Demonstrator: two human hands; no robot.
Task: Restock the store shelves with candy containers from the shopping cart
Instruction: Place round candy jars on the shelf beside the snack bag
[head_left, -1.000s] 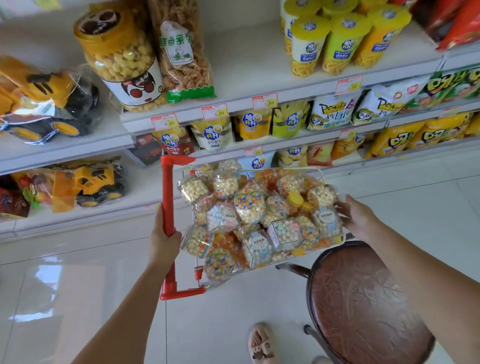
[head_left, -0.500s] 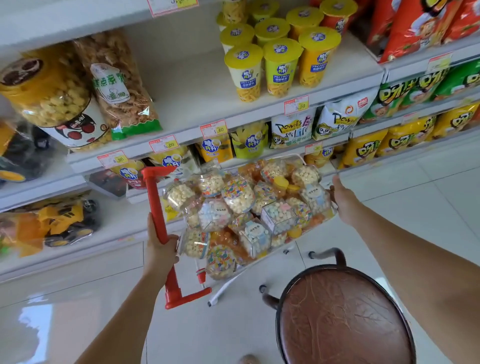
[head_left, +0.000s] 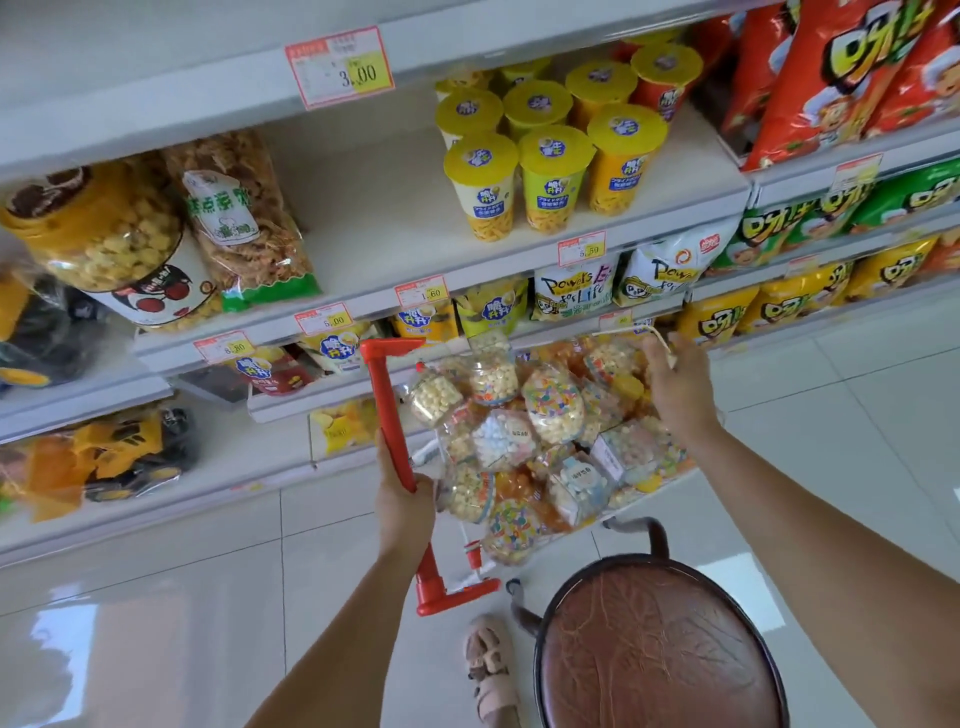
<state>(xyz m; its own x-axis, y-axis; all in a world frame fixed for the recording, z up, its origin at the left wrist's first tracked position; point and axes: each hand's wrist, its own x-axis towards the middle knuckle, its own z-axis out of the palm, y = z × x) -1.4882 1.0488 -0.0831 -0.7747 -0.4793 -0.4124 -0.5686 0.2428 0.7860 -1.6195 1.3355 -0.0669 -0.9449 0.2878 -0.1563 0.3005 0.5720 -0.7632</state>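
the middle shelf (head_left: 374, 218) has a bare stretch between a bag of fried snacks (head_left: 244, 218) and the yellow-lidded cups (head_left: 556, 176). below it, the left hand (head_left: 402, 501) has its fingers wrapped round the red cart handle (head_left: 387, 410). the small shopping cart (head_left: 621, 330) is heaped with candy containers (head_left: 550, 405), clear plastic jars and boxes of small sweets, none shelved yet. they look light, rigid and smooth, probably slippery and loosely piled, so a top jar is best taken round its body, one at a time. the right hand (head_left: 675, 400) curls its fingers over the cart's wire rim. a brown stool (head_left: 654, 649) stands close by.
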